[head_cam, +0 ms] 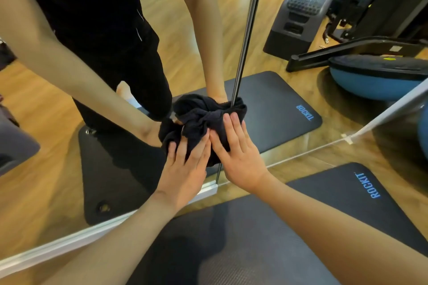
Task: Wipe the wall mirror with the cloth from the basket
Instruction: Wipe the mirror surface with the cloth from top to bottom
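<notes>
A bunched black cloth [199, 122] is pressed against the wall mirror [69, 169] low down, right at the vertical seam between two mirror panels. My left hand [183, 173] lies flat on the cloth's lower left part, fingers spread. My right hand [238, 155] presses its right side, fingers flat and pointing up. Both palms push the cloth onto the glass. The mirror shows my own arms, hands and dark clothes reflected above the cloth. No basket is in view.
A dark exercise mat [254, 238] marked ROCKIT lies on the wooden floor under my arms, against the mirror's metal bottom rail [69, 245]. A blue balance ball [423, 132] sits at the far right. Reflected gym gear, a step platform [301, 11] and a mat fill the glass.
</notes>
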Demonstrator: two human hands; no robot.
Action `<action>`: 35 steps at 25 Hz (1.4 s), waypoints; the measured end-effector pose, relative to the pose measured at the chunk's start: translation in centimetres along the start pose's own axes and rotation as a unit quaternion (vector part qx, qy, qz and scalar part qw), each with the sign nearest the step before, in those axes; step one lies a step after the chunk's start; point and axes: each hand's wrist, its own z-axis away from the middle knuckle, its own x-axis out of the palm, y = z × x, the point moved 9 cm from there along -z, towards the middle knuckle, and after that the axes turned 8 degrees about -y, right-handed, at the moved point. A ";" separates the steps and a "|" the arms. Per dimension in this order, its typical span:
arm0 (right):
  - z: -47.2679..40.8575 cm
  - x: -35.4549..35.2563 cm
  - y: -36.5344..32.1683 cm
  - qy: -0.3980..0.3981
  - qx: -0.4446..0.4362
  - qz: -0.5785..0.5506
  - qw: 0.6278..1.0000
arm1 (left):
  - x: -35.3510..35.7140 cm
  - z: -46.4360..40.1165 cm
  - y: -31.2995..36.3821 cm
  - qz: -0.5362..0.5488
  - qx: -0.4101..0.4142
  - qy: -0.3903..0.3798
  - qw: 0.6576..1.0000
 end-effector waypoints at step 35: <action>-5.4 12.9 -30.4 -0.062 0.035 -0.140 0.988 | -1.8 25.4 -20.8 -0.073 0.038 -0.080 0.993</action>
